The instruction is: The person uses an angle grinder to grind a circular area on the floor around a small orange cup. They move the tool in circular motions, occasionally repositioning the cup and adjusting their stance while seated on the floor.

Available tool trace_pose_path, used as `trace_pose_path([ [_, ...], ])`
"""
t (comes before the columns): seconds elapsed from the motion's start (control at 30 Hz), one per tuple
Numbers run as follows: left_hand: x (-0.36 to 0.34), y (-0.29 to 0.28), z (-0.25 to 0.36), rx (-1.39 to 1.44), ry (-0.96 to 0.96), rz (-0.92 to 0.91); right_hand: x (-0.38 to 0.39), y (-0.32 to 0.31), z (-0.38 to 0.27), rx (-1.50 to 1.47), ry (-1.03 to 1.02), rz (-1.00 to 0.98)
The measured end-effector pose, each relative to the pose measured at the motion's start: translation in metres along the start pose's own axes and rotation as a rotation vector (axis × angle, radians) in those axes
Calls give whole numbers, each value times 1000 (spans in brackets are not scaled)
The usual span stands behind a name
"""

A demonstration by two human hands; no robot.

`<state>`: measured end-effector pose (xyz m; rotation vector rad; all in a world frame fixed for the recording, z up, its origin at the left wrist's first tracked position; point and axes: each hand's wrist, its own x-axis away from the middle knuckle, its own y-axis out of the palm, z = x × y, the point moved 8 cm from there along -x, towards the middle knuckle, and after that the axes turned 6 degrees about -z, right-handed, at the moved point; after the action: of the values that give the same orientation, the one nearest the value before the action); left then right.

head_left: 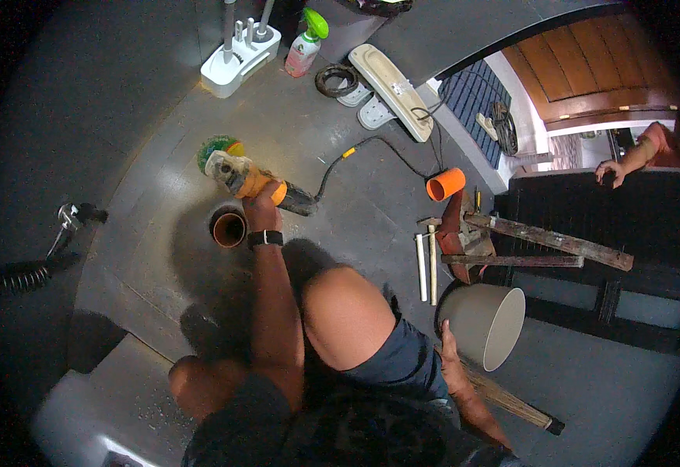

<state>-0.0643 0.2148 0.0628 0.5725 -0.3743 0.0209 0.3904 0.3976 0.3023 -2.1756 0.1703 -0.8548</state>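
My left hand (261,204), with a dark watch at its wrist, is closed around an orange and black angle grinder (248,181). The grinder's head points left, beside a green and yellow disc (219,149). Just below the tool, an orange-brown pipe end (229,229) sits in a round hole in the grey tiled floor. At the right, my right hand (453,359) grips the side of a tilted beige bucket (481,323); most of its fingers are hidden. A black cable (393,149) runs from the grinder toward a short orange pipe piece (445,184).
Hammers with long wooden handles (550,237) lie right, beside a white stick (422,268). A stick broom (515,398) is below the bucket. At the back are a spray bottle (303,53), white brush holder (239,66), slippers (375,114) and a long beige fixture (390,84). Another person's hand (611,171) shows far right.
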Motion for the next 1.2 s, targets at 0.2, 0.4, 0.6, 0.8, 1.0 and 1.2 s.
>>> trace_pose_path([
  [0.2,-5,-7,1,179,-33,0,-5,18,-15,-907,84,68],
  [0.4,-1,5,1,120,-42,-13,-25,19,-2,-213,105,27],
  [0.6,-2,6,16,-355,179,-92,-43,20,24,320,51,194],
  [0.8,-1,1,2,178,-3,36,-39,12,22,67,-15,357],
  [1.0,-5,-5,-1,219,-33,43,0,6,48,-509,-5,317],
  [1.2,0,-4,9,90,-22,52,67,-1,61,-802,95,342],
])
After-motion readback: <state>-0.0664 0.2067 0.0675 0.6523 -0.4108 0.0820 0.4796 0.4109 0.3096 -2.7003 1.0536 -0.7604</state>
